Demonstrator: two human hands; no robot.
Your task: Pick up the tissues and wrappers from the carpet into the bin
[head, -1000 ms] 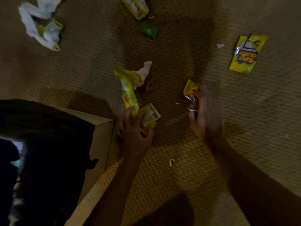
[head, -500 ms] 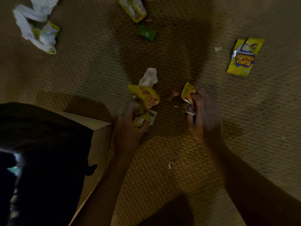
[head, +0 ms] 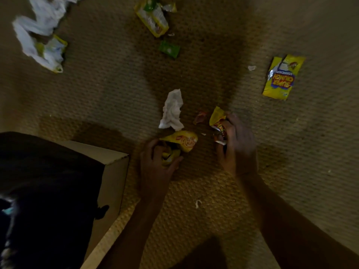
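1. Risk: your left hand (head: 157, 164) was full, gripping crumpled yellow wrappers (head: 179, 143); grabbing more could have spilled them short of the bin (head: 114, 171).
2. Your right hand (head: 236, 141) clutched a second wrapper (head: 218, 121).
3. The tissue (head: 172, 110) lay on the carpet (head: 116, 94) just beyond both hands, untouched.

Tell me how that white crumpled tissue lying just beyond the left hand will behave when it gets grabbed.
The tissue looks limp: it lies in soft folds on the carpet, so it should collapse and bunch in a grip. It is probably very light and may drag along if merely brushed. It seems unlikely to roll or slip, given its creased surface and the coarse weave beneath.
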